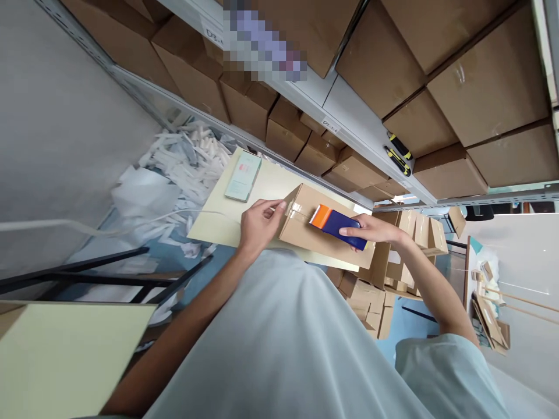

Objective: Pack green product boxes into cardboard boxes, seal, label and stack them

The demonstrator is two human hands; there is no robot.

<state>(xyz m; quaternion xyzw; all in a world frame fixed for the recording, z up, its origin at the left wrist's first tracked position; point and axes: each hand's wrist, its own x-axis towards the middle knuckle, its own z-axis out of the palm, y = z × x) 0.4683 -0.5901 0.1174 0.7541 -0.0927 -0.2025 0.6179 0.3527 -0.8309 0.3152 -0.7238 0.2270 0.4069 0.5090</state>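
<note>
A closed cardboard box (pixel 301 233) lies on the pale table in front of me, with shiny clear tape (pixel 297 210) across the seam at its left end. My right hand (pixel 364 228) grips a dark blue tape dispenser (pixel 343 226) with an orange, toothed front, held over the box top and pointing left. At the box's left edge is my left hand (pixel 261 224), its fingers curled and thumb and forefinger together beside the tape; whatever they pinch is too small to make out. A flat pale green box (pixel 243 176) lies on the table beyond my left hand.
Shelving (pixel 314 105) packed with cardboard boxes rises behind the table (pixel 209 218). Two yellow-black utility knives (pixel 398 154) lie on a shelf. White packing scraps (pixel 187 157) heap at the left, by a white cord (pixel 87 228). Flattened and opened cartons (pixel 371 302) stand at the right.
</note>
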